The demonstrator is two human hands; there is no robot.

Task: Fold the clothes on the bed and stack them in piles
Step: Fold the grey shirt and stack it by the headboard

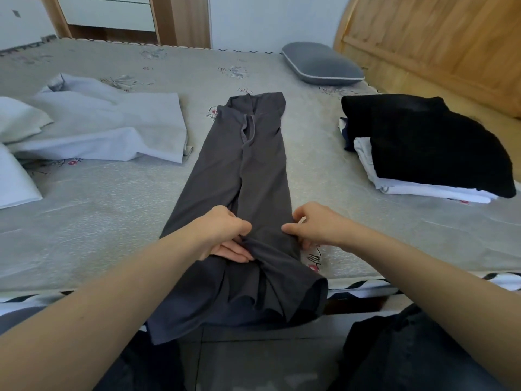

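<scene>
Dark grey trousers (pixel 248 170) laid lengthwise down the middle of the bed (pixel 112 221), waistband at the far end, legs folded together, hems spilling over the near edge of the mattress. Left hand (pixel 225 235) clamped on the left side of the trouser legs near the bed's edge, fingers curled into the cloth, a ridge of fabric bunched under them. Right hand (pixel 313 224) pinching the right edge of the same legs, thumb and fingers closed on the fabric, level with the left hand. Both forearms reaching in from the bottom corners of the view.

To the left, pale grey garments (pixel 112 128) lying loose and unfolded on the mattress, well apart from the trousers; white cloth (pixel 14 179) at the far left edge, partly cut off. To the right, a stack of folded clothes (pixel 423 153) near the headboard (pixel 437 43), a black piece on top, white and dark layers showing beneath. Small grey pillow (pixel 321 63) at the far side of the bed, just beside the wooden headboard. Wooden cabinet (pixel 127 15) against the wall beyond the bed.
</scene>
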